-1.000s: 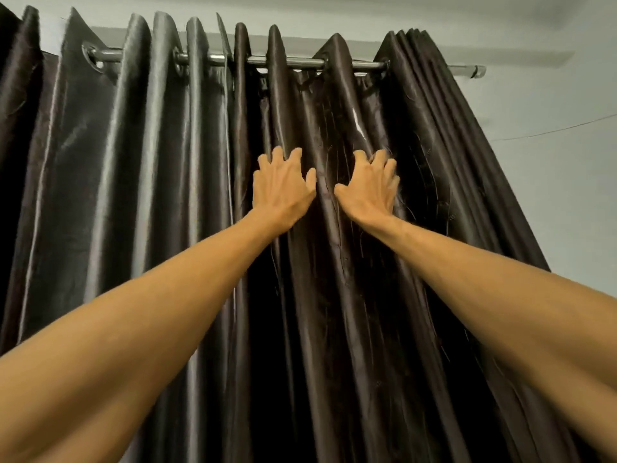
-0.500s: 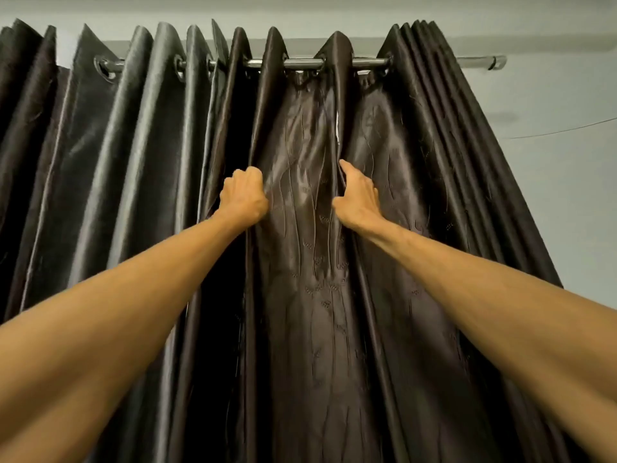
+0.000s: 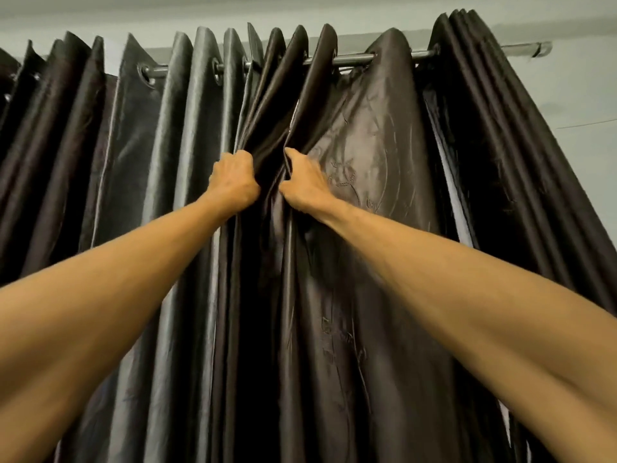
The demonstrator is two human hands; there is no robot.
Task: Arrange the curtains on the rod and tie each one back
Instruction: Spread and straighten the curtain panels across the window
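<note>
Both hands (image 3: pixel 233 182) (image 3: pixel 305 187) around middle curtain folds (image 3: pixel 267 128)

One left hand (image 3: pixel 233 182), one right hand (image 3: pixel 305 185), one rod (image 3: pixel 354 58), perhaps three curtains (image 3: pixel 384 162), edges unclear among folds.

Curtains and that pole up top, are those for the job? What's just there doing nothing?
For the job:
brown curtain, its folds held by the left grip and the right grip, the person's two hands
grey curtain beside it
rod that both hang on

Just there:
wall
thin wire across it
</note>
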